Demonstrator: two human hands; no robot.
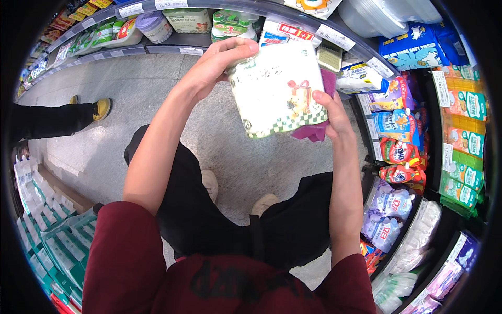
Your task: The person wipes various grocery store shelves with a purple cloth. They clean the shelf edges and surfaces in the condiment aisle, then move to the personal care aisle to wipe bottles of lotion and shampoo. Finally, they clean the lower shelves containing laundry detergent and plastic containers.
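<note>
My left hand (219, 62) grips the upper left corner of a pale, square pack (274, 92), its thumb over the top edge. The pack has a green checked border and a printed gift with a pink bow; glare washes out much of its front. On the pack's right edge lies the thumb of my right hand (336, 114), with the other fingers hidden. A purple cloth (315, 131) shows behind the pack, beside my right hand. Whether that hand holds the cloth too, I cannot tell.
Ahead, a shelf (162, 48) carries a similar pack (187, 20), a purple-lidded tub (153, 26) and green bottles (231, 25). Detergent pouches (396, 123) fill the right shelves. Teal packages (59, 251) stand at left. Another person's yellow shoe (102, 109) is on the grey floor (149, 86).
</note>
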